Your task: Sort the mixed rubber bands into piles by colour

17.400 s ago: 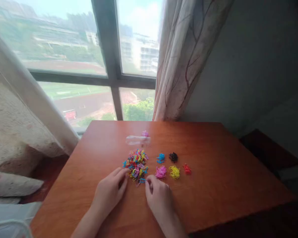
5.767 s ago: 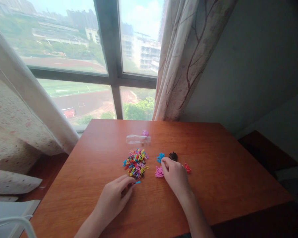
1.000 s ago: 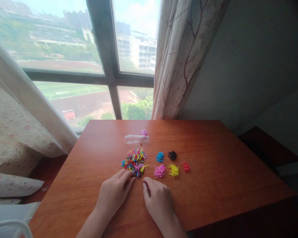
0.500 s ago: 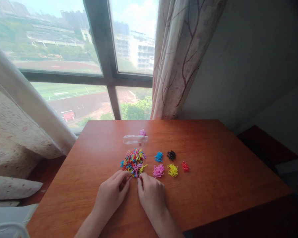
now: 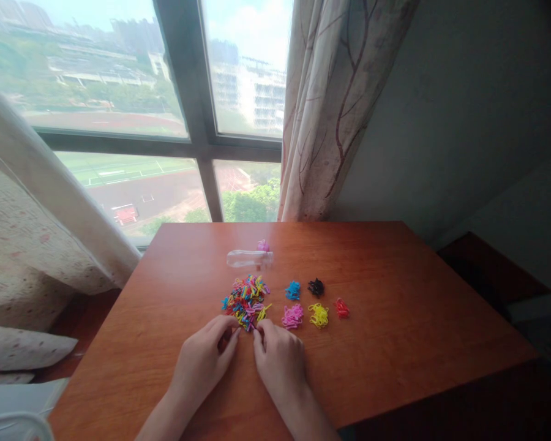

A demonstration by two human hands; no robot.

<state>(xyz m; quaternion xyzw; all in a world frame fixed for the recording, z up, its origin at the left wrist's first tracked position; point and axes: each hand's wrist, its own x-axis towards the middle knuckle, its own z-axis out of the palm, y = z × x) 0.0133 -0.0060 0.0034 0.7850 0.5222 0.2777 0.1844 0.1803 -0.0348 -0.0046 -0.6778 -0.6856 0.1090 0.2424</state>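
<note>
Resting over the reddish-brown wooden tabletop (image 5: 395, 355) in the head view, two bare hands come together at the near side of a mixed heap of small, loop-shaped, multicoloured pieces (image 5: 247, 299). That heap lies left of the tabletop's middle, between the left edge and the sorted piles. The left hand (image 5: 205, 350) is loosely curled, its thumb and forefinger almost meeting by the heap's near-left side; whether a piece is pinched there cannot be told. The right hand (image 5: 281, 354) is curled too, its thumb and forefinger close together at the heap's near-right side, and what it may have hold of is hidden.

Toward the right edge sit five separate single-colour piles of the same sort of pieces. A blue pile (image 5: 292, 290) and a black pile (image 5: 316, 287) form the row closer to the far edge; a pink pile (image 5: 292, 316) and a yellow pile (image 5: 319, 315) lie on the near side of them, with a small red pile (image 5: 341, 308) closest to the right edge. Near the far edge, a clear, transparent bottle-shaped container (image 5: 245, 258) lies on its side, with a small purple object (image 5: 263, 245) just beyond it.
</note>
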